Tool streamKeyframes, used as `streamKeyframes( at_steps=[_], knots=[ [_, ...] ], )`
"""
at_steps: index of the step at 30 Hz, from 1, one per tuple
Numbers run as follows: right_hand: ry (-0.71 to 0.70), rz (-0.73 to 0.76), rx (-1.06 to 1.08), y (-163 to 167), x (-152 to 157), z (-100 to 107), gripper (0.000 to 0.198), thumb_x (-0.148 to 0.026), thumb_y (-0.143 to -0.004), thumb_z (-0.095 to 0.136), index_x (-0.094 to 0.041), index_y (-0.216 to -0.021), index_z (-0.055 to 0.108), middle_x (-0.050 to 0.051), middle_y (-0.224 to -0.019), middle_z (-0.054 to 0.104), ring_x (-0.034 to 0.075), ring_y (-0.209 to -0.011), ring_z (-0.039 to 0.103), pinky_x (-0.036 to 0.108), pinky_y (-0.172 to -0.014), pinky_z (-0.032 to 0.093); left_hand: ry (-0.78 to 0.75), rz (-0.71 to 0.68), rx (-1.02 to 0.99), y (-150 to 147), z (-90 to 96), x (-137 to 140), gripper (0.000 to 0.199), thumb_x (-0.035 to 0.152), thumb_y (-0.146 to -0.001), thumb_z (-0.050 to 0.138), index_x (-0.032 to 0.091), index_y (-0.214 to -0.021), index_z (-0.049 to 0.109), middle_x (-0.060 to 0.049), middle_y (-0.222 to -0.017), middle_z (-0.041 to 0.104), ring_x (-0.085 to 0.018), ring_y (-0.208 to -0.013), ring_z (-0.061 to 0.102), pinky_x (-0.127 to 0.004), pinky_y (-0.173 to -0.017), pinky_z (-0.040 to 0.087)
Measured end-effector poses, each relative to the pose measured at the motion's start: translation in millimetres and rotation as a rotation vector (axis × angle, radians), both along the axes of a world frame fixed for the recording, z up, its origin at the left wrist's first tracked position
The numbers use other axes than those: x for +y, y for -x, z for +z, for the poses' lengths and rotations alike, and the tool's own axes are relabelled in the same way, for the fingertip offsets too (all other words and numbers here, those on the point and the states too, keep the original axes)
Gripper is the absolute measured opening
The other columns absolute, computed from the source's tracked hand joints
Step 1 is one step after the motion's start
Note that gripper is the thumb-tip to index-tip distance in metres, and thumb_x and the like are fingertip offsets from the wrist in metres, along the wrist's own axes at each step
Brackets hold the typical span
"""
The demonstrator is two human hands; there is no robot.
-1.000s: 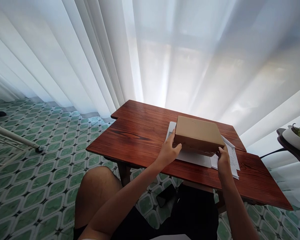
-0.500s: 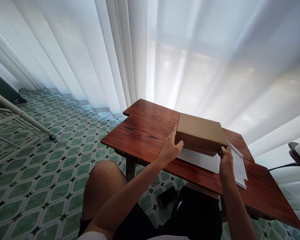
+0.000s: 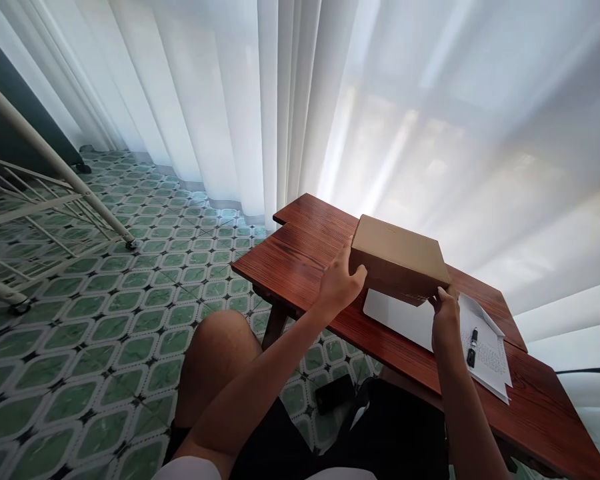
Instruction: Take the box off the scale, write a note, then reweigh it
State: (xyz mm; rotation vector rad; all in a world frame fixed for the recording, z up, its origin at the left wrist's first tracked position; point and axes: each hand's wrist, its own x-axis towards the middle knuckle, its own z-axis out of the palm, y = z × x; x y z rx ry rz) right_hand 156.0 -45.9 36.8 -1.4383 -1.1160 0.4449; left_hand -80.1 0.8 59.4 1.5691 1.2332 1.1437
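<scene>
Between my two hands is a closed brown cardboard box [image 3: 397, 250], held up over the table. My left hand [image 3: 341, 283] grips its left end, the thumb lying along the front face. At the front right corner my right hand [image 3: 446, 317] has hold of it, thumb against the front. Below the box lies a flat white object [image 3: 400, 319], partly hidden by the box and my right arm. Sheets of printed paper [image 3: 490, 360] lie to the right of it, with a black pen [image 3: 473, 348] on top.
The reddish wooden table [image 3: 290, 260] has a stepped left edge. A black object [image 3: 334, 393] lies on the green tiled floor below. White curtains [image 3: 220, 100] hang behind, and a wheeled white metal rack [image 3: 75, 180] stands at the left.
The box has come up off the table in both hands, showing more of the white object beneath. The pen on the papers has come into sight. The view has swung to the left.
</scene>
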Motion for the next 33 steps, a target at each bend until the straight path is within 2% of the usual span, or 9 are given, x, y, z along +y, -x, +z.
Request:
streamKeyframes(
  at_steps=[3,9,16,20,24,28,33],
  knots=[
    [0.006,0.026,0.019,14.0,8.1,2.6,0.053,-0.045,-0.092,0.041,-0.026,-0.138,0.06,0.008,-0.13,0.065,0.028,-0.122,0.058,0.049,-0.107,0.047,0.009,0.042,0.018,9.9,2.4,1.9,0.071,0.035,-0.093,0.048,0.027,-0.162,0.033,-0.003,-0.164,0.037,-0.028,-0.151,0.036,-0.048,-0.124,0.032],
    [0.011,0.074,0.037,43.3,21.4,7.2,0.052,-0.045,-0.095,0.041,-0.026,-0.141,0.057,0.008,-0.141,0.06,0.03,-0.132,0.054,0.052,-0.111,0.044,0.011,0.09,0.006,28.8,9.5,5.2,0.074,0.036,-0.094,0.045,0.021,-0.164,0.027,-0.003,-0.167,0.03,-0.027,-0.155,0.029,-0.048,-0.126,0.029],
    [0.027,0.103,0.055,68.8,31.1,8.4,0.055,-0.053,-0.097,0.042,-0.026,-0.143,0.053,0.009,-0.147,0.056,0.03,-0.136,0.051,0.051,-0.113,0.044,-0.002,0.182,0.029,43.9,9.4,13.6,0.072,0.035,-0.095,0.044,0.018,-0.163,0.028,-0.005,-0.166,0.034,-0.028,-0.153,0.032,-0.047,-0.125,0.031],
    [0.07,0.14,0.063,79.1,36.1,3.2,0.059,-0.062,-0.096,0.042,-0.028,-0.143,0.052,0.009,-0.149,0.054,0.03,-0.138,0.05,0.05,-0.112,0.045,-0.011,0.232,0.07,49.8,7.1,20.9,0.071,0.036,-0.095,0.045,0.018,-0.162,0.031,-0.006,-0.165,0.036,-0.029,-0.152,0.035,-0.044,-0.123,0.035],
    [0.11,0.155,0.082,87.1,39.9,-4.9,0.061,-0.063,-0.096,0.042,-0.027,-0.144,0.051,0.01,-0.15,0.054,0.03,-0.138,0.05,0.05,-0.112,0.045,-0.057,0.292,0.112,53.0,4.4,27.6,0.069,0.041,-0.096,0.045,0.015,-0.159,0.036,-0.009,-0.162,0.041,-0.029,-0.149,0.039,-0.045,-0.121,0.037],
    [0.138,0.185,0.078,91.4,41.6,-12.7,0.063,-0.064,-0.097,0.042,-0.029,-0.149,0.047,0.009,-0.152,0.053,0.029,-0.141,0.048,0.049,-0.112,0.046,-0.045,0.326,0.167,55.9,3.2,31.4,0.064,0.042,-0.097,0.045,0.017,-0.156,0.04,-0.01,-0.16,0.043,-0.03,-0.146,0.044,-0.046,-0.118,0.039],
    [0.12,0.226,0.053,91.4,42.2,-24.5,0.059,-0.064,-0.097,0.045,-0.031,-0.146,0.052,0.007,-0.151,0.054,0.027,-0.141,0.049,0.05,-0.118,0.039,-0.038,0.351,0.212,58.2,-2.7,35.6,0.066,0.044,-0.097,0.043,0.016,-0.157,0.039,-0.009,-0.16,0.044,-0.03,-0.145,0.045,-0.046,-0.118,0.04]
  ],
)
